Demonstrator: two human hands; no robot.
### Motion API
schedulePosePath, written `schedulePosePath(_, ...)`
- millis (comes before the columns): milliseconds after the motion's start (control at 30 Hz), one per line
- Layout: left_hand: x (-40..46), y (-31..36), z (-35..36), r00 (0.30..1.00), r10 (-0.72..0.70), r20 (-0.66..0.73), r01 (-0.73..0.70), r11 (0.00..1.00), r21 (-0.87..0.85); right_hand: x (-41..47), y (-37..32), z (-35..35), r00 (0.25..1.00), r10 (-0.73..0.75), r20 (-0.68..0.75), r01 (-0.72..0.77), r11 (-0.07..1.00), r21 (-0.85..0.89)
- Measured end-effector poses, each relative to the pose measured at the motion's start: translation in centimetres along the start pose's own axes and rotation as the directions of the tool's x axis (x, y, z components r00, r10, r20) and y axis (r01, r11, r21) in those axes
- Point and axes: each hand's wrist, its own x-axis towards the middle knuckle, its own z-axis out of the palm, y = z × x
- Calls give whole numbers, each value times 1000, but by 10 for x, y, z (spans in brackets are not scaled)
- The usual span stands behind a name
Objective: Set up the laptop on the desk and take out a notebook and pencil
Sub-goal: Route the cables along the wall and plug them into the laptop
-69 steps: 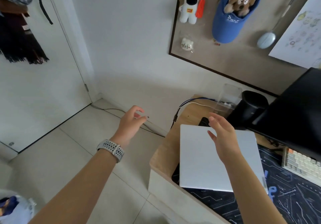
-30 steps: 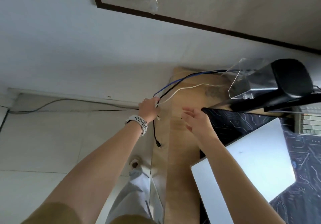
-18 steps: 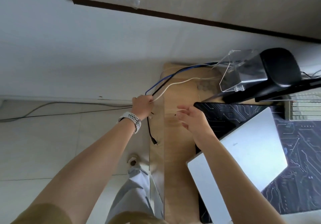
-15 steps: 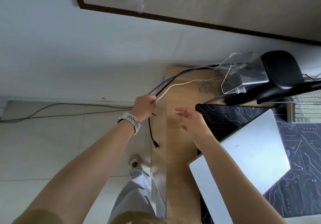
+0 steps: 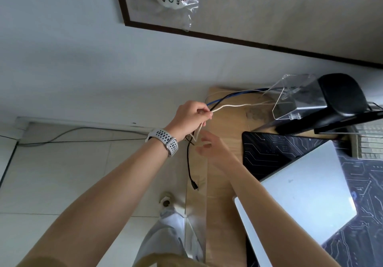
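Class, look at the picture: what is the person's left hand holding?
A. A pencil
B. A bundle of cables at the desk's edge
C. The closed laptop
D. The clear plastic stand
B: the left hand grips the cables at the desk edge, the black one dangling below; the laptop lies closed and untouched on the mat.

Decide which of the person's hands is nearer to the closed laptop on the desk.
Right. The right hand hovers over the desk edge, short of the laptop; the left hand holds cables farther off, beyond the desk's side.
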Motion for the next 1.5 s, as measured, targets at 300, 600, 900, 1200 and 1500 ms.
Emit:
schedulePosePath(300,-4,-7,-11,976,-206,68,217,920,-325,-2,-14,9,986,-98,-137,114,987,111)
schedulePosePath(600,-45,-59,-17,854,-283,437,393,901,-185,-24,-32,-20,974,-101,-203,180,889,421)
schedulePosePath(900,-75,-59,2,943,-199,265,275,916,-293,-33,-32,-27,972,-144,-186,212,878,429)
schedulePosePath(1200,-124,-35,39,861,-458,219,389,320,-864,-62,28,-25,963,-220,158,253,938,-235)
schedulePosePath(1500,-196,-28,103,792,-534,296,215,-209,-954,-124,81,-38,858,-465,218,513,772,-375)
